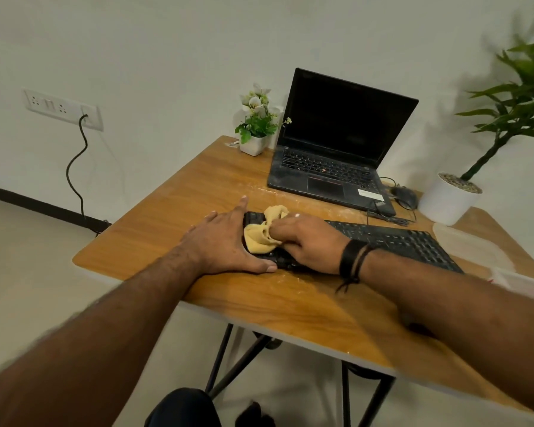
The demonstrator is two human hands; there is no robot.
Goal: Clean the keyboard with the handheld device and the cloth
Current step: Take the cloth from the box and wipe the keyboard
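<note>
From the head view, the left hand (225,241) lies flat, fingers straight, pressing the keyboard's (395,241) left end on the table (290,303). The right hand (305,241) curls its fingers around the yellow cloth (261,234) on the keys. The laptop (336,143) sits at one o'clock.

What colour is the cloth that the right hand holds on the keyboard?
Pale yellow: the crumpled soft cloth shows best in the head view.
</note>
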